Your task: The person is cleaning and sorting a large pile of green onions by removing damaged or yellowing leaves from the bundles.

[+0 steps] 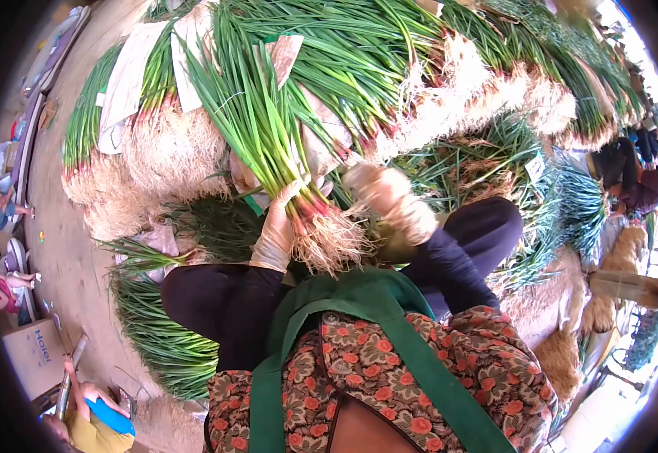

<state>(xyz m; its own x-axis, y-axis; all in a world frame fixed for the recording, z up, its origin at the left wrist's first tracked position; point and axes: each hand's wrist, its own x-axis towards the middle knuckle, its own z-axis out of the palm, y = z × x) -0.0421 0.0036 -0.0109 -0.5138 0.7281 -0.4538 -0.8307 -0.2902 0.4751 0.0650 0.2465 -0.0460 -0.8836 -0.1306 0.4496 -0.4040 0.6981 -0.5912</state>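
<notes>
My left hand (pixel 284 219), in a pale glove, is closed around a bunch of green garlic (pixel 262 136) just above its reddish stem bases. The leaves point up and away from me, and the pale roots hang toward my lap. A thin tie crosses the leaves. To the right of the roots is my gloved right hand (pixel 380 189), smeared by motion, so its fingers cannot be made out. Behind both hands lies a long row of green garlic bundles (pixel 352 64) with thick root ends (pixel 457 98) facing me.
Loose green stalks (pixel 480 166) lie beyond my right knee. Another green pile (pixel 163 332) sits by my left leg. A cardboard box (pixel 35 359) stands at the lower left, near a person in yellow (pixel 103 434). More people (pixel 646 185) are at the far right.
</notes>
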